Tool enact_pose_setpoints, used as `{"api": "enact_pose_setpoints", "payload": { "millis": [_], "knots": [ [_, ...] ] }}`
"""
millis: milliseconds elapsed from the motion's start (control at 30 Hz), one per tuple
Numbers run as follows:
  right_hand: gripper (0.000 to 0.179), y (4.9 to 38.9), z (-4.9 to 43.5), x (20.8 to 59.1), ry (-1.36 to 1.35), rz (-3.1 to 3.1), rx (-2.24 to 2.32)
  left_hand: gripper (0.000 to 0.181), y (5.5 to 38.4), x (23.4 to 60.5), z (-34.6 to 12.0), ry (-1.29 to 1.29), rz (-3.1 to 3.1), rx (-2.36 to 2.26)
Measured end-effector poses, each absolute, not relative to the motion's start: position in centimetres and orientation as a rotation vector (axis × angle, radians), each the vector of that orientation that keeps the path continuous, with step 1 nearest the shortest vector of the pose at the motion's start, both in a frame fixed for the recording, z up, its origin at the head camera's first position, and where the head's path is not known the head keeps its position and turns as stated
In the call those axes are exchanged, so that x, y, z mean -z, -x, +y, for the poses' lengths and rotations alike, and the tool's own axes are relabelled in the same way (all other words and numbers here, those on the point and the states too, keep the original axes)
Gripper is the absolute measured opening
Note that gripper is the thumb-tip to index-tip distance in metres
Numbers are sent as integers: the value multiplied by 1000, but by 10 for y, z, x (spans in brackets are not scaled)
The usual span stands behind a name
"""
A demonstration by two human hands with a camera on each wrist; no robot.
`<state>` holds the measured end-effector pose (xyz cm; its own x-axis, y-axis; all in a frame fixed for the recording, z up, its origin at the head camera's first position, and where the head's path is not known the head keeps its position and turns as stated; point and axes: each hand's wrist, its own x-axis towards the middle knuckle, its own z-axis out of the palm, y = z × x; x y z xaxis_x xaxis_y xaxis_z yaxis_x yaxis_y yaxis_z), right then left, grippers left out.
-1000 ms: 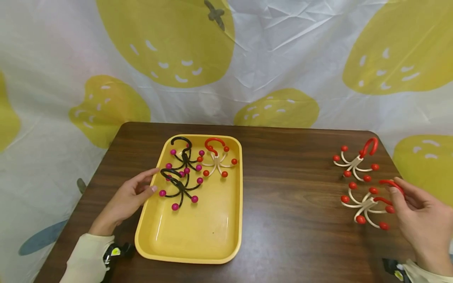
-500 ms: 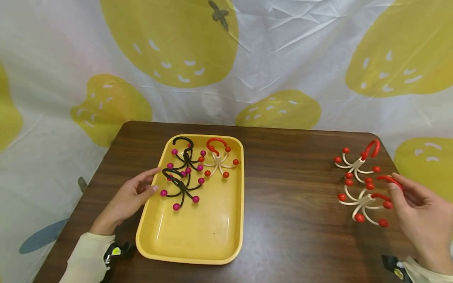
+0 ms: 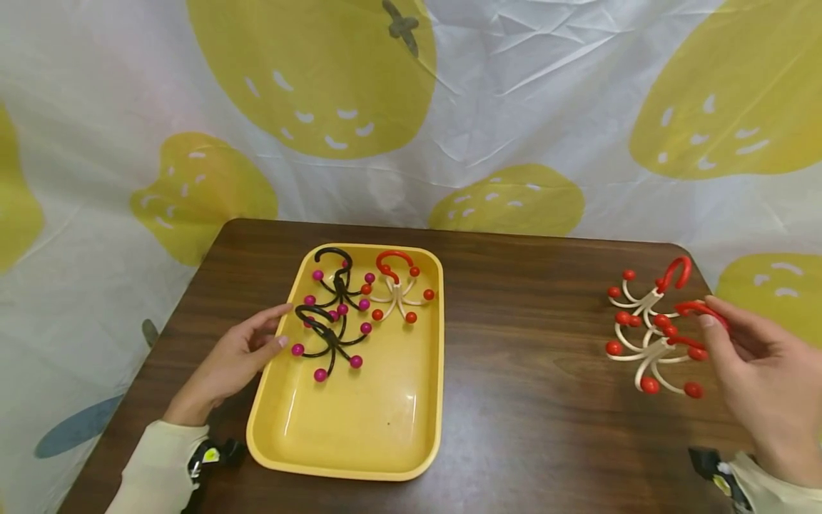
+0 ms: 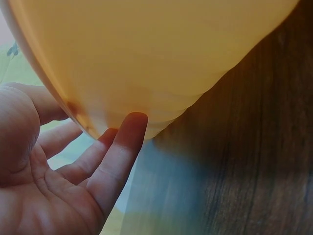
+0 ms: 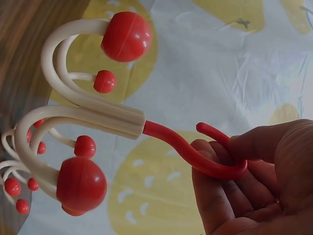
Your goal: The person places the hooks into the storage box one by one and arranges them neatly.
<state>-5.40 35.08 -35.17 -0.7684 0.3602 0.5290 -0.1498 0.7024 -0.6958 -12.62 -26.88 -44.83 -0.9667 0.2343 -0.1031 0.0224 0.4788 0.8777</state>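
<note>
My right hand pinches the red curved hook of a white multi-arm hanging hook with red ball tips, holding it tilted above the table. Behind it another white hanging hook with a red hook stands on the table. My left hand grips the left rim of a yellow tray; in the left wrist view its fingers lie along the tray's outer wall. Inside the tray are two black hanging hooks with magenta balls and a white hanging hook with red balls.
The dark wooden table spreads between the tray and the right-hand hooks. A pale curtain with yellow fruit prints hangs behind and beside the table.
My right hand has shifted slightly up and left with the white hanging hook, which now overlaps the standing one in the head view. My left hand keeps its hold on the tray.
</note>
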Motion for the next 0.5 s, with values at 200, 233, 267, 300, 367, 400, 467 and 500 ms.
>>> {"api": "enact_pose_setpoints", "payload": {
  "millis": [200,233,267,300,367,400,467,500],
  "knots": [
    [26,59,341,342,51,-2230,-972,56,126,450,-269,-232,2516,-1494],
    [26,60,340,340,37,-2229,-976,56,126,450,-269,-234,2518,-1494],
    [26,60,338,339,28,-2229,-968,56,126,450,-269,-236,2519,-1493],
    [25,61,337,337,25,-2230,-952,56,126,450,-269,-237,2521,-1490],
    [25,62,333,335,17,-2228,-955,56,126,450,-269,-240,2520,-1488],
    [25,63,332,334,17,-2228,-954,57,126,449,-270,-243,2520,-1486],
    [24,64,328,332,23,-2236,-952,57,127,449,-270,-247,2511,-1487],
    [24,65,326,332,17,-2234,-965,57,127,449,-269,-248,2509,-1486]
  ]
}}
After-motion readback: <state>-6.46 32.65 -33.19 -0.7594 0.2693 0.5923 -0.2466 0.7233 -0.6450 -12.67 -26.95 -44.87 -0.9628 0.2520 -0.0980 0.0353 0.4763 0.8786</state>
